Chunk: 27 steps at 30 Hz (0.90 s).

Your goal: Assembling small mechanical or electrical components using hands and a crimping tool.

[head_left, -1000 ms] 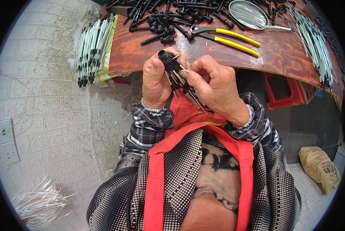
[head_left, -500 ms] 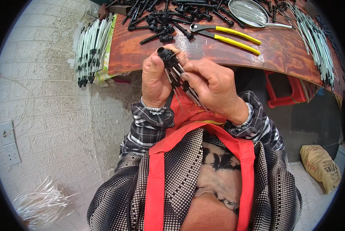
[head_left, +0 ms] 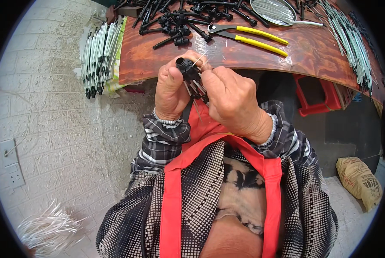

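Observation:
My left hand [head_left: 171, 91] is closed round a black plastic hub [head_left: 184, 65] with a round open top, its thumb along the hub's side. Several thin, pale metal rods [head_left: 191, 88] hang down from this hub, with black pieces among them. Thin wire ends poke out beside the left fingertips. Against the rods on the other side, my right hand [head_left: 233, 97] has its fingers curled in a pinch. The back of that hand hides what lies between finger and thumb. Pliers with yellow handles [head_left: 261, 45] lie on the table beyond my hands.
Black plastic tube parts [head_left: 181, 31] are heaped on the reddish wooden table [head_left: 145, 60]. A round dish of thin wires [head_left: 273, 12] stands behind the pliers. Bundles of pale rods lie at the left [head_left: 98, 60] and right [head_left: 347, 43] edges. Below are a red stool [head_left: 302, 109] and a sack [head_left: 359, 182].
My right hand has turned over and curled closer against the rods, so its fingertips are now hidden. The left hand keeps its hold on the hub. The whole view has shifted slightly.

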### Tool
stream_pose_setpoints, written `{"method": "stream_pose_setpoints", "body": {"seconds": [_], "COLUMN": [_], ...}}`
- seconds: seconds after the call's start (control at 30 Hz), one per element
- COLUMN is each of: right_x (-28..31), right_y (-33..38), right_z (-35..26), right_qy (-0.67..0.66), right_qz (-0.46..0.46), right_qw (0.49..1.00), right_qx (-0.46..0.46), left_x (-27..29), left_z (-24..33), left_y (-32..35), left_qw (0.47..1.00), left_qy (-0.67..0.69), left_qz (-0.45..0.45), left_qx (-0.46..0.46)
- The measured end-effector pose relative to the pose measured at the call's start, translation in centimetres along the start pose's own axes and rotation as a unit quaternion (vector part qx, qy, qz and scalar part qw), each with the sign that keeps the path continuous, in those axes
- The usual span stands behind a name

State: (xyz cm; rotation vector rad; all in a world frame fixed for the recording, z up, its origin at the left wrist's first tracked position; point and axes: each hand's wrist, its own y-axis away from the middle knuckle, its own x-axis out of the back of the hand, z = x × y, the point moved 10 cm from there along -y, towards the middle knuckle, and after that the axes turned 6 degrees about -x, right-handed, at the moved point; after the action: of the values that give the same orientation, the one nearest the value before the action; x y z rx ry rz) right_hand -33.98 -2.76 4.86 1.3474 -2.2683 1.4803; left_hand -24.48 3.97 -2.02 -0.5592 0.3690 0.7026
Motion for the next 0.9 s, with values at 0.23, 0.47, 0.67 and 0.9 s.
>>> {"method": "stream_pose_setpoints", "body": {"seconds": [0.23,0.47,0.67,0.9], "right_x": [-0.5,-0.5,-0.4,-0.5], "right_y": [0.0,-0.2,-0.3,-0.8], "right_z": [2.1,3.4,4.1,4.5], "right_qy": [-0.148,-0.217,-0.205,-0.224], "right_qz": [-0.038,-0.042,-0.044,-0.074], "right_qw": [0.988,0.971,0.972,0.969], "right_qx": [-0.035,-0.088,-0.103,-0.070], "left_x": [-0.2,0.4,0.6,0.2], "left_z": [0.2,-0.2,-0.9,-1.1], "left_y": [0.3,0.6,0.8,0.8], "left_qw": [1.000,0.999,0.997,0.994], "left_qy": [-0.013,0.009,0.026,-0.004], "left_qz": [-0.010,-0.026,-0.022,-0.046], "left_qx": [0.000,0.023,0.070,0.095]}}
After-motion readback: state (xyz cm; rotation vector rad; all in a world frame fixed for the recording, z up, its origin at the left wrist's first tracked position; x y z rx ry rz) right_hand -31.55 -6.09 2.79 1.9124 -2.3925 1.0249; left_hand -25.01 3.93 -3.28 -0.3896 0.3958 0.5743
